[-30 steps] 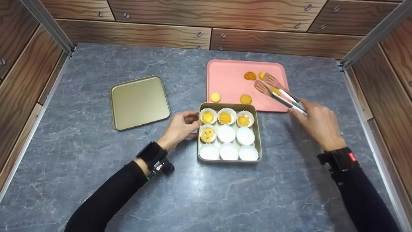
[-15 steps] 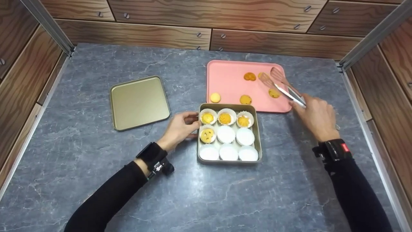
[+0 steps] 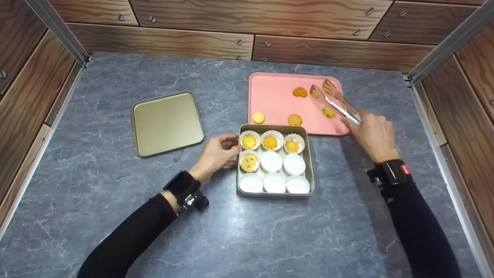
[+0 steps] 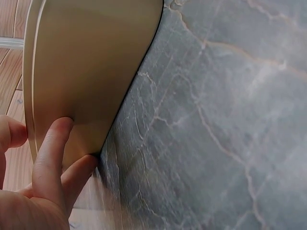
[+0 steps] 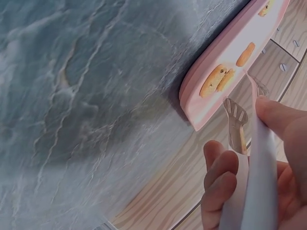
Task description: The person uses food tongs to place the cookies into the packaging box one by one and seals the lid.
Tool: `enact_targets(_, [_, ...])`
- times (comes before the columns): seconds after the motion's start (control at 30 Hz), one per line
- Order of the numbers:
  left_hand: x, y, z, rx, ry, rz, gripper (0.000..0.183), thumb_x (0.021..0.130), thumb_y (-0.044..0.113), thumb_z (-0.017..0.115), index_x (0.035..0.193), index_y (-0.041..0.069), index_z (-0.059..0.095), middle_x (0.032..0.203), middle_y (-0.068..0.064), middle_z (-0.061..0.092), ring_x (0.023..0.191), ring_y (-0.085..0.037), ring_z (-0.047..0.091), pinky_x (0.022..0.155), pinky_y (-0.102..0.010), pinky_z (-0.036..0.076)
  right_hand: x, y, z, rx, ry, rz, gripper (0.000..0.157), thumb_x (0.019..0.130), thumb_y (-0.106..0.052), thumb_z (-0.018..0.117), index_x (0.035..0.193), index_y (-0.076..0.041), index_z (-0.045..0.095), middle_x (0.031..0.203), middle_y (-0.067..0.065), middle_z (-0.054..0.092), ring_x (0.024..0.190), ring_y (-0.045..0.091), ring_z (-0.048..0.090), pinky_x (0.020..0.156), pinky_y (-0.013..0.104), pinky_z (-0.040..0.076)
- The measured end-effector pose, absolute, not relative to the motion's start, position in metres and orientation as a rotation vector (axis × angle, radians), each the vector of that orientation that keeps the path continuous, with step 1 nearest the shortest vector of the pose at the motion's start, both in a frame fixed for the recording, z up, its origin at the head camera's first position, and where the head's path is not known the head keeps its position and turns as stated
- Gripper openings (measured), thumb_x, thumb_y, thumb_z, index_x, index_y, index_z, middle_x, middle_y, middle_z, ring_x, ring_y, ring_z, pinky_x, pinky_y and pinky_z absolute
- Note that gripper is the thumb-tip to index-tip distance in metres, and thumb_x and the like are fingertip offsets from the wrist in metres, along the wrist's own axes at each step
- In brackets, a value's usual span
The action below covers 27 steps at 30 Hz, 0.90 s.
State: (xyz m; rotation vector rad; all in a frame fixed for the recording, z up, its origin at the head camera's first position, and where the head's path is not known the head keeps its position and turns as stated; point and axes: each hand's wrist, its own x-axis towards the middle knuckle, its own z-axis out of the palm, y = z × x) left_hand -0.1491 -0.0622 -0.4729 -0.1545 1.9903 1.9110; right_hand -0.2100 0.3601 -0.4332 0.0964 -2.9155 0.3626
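Observation:
My left hand (image 3: 218, 154) has its fingertips against the left outer wall of a square gold tin (image 3: 311, 170); the left wrist view shows straight fingers (image 4: 50, 163) on that wall (image 4: 100, 52). Inside sit white paper cups, the back three and the middle-row left one with cookies such as a swirled cookie (image 3: 270, 142). My right hand (image 3: 372, 133) grips metal tongs (image 3: 342, 111) with slotted heads, spread apart over the back right of a pink tray (image 3: 270, 94). The tongs cover the spot beside a pretzel-shaped cookie (image 3: 300, 92). A spotted cookie (image 3: 329, 112) lies beneath their arms.
Toward the tray's front edge are a pale round cookie (image 3: 258, 117) and another spotted cookie (image 3: 295, 119). A gold lid (image 3: 168, 123) lies left of the tin on the grey marbled table (image 3: 231, 231). Wood-patterned panels (image 3: 162, 40) enclose the back and sides.
My right hand has moved left and a little back. The tong heads have shifted off the nearer spotted cookie to the tray's back right. My left hand and the tin stay put.

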Motion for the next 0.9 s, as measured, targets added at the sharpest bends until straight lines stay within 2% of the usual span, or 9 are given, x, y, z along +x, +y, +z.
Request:
enact_targets(0.43, [-0.1488, -0.0625, -0.4736, -0.159, 1.998, 1.892, 0.052, 0.094, 0.004, 0.074, 0.143, 0.001, 0.056, 0.13, -0.018, 0.067, 0.105, -0.029, 0.072, 0.079, -0.035, 0.067, -0.2186, 0.3533, -0.4358, 0.077, -2.944, 0.387, 0.05, 0.097, -0.044, 0.071, 0.084, 0.004, 0.066, 0.079, 0.031, 0.065, 0.071, 0.055, 0.062, 0.054, 0.067, 0.044])
enact_targets(0.9, [-0.1498, -0.0619, -0.4716, -0.167, 2.0, 1.893, 0.053, 0.094, 0.004, 0.074, 0.143, 0.001, 0.056, 0.13, -0.018, 0.067, 0.102, -0.029, 0.072, 0.077, -0.035, 0.068, -0.2197, 0.3513, -0.4414, 0.119, -2.916, 0.308, 0.046, 0.097, -0.039, 0.074, 0.091, 0.006, 0.068, 0.078, 0.033, 0.065, 0.07, 0.057, 0.063, 0.051, 0.067, 0.043])
